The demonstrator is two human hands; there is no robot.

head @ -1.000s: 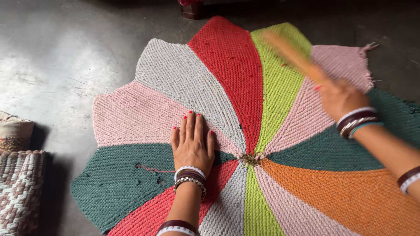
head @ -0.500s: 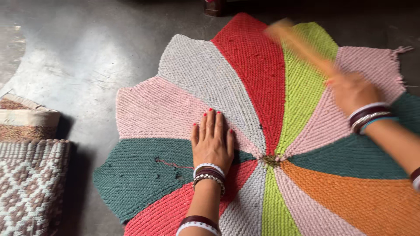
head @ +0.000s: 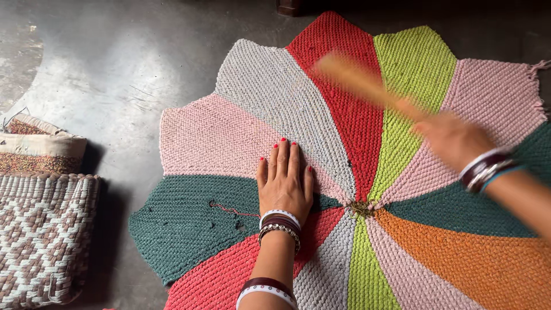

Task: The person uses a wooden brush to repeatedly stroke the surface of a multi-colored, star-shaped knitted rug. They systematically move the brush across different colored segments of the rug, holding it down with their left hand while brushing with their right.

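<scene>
L hand (head: 282,186): I saw it spread flat, palm pressed on round multicolour woven mat (head: 367,172), nr centre.
R hand (head: 453,138): fist closed round wooden stick (head: 359,80), blurred, raised over mat.
Containers: I saw none.
Surroundings: patterned woven cushions (head: 43,229) on floor (head: 115,74), left, well apart from mat.

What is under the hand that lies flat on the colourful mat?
The left hand lies flat on the round woven mat, over a pale pink wedge beside the dark green one. The patch of mat beneath the palm is hidden, and so is the floor under the mat.
</scene>
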